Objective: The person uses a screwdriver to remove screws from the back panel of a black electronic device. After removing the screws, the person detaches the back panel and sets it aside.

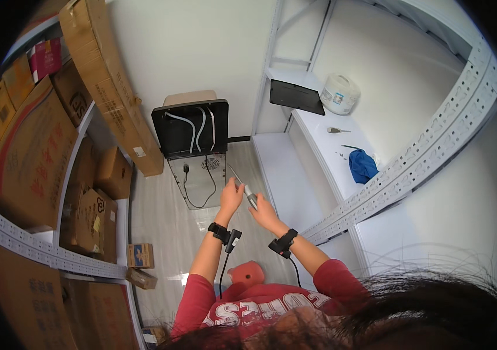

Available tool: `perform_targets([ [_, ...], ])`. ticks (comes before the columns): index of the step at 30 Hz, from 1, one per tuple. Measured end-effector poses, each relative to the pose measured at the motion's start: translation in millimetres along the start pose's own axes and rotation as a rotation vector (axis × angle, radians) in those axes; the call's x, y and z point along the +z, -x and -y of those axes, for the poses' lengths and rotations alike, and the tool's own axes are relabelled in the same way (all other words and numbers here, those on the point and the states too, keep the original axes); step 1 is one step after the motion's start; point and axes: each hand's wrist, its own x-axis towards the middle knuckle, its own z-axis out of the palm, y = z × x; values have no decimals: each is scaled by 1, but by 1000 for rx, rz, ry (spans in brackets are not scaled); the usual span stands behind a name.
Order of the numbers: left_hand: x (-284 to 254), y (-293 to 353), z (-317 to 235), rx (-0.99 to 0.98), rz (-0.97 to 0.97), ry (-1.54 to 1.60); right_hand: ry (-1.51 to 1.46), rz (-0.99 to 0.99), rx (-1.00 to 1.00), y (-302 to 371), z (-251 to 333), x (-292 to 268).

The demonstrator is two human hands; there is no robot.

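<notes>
My right hand (266,213) is wrapped round the grey handle of a screwdriver (252,199). The thin shaft slants up and left, toward the right edge of an appliance. My left hand (231,198) is closed at that shaft, its fingertips pinched against it; whether a small part is also between them is too small to tell. Ahead of my hands stands the appliance (199,184), with a silvery lower panel, a round fan grille (210,163) and a black power cord (214,189). Its black upper part (178,137) is open at the back and shows pale hoses (203,125).
On the right, a white shelf (318,137) bears a black panel (296,97), a white round appliance (340,93), another screwdriver (337,130) and a blue cloth (363,167). Cardboard boxes (32,157) fill the left rack. A red stool (246,273) is close to my body.
</notes>
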Motion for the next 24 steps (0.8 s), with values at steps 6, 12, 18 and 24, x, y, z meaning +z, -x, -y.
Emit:
perform_targets([
  [6, -22, -37, 36, -47, -99, 53, -36, 96, 9, -57, 21, 33],
  [12, -69, -103, 153, -13, -194, 71, -92, 157, 101, -143, 34, 131],
  [18, -123, -158, 287, -158, -187, 0, -52, 297, 263, -209, 59, 231],
  [24, -136, -198, 356, -240, -127, 3, -131, 217, 367, -242, 57, 299],
])
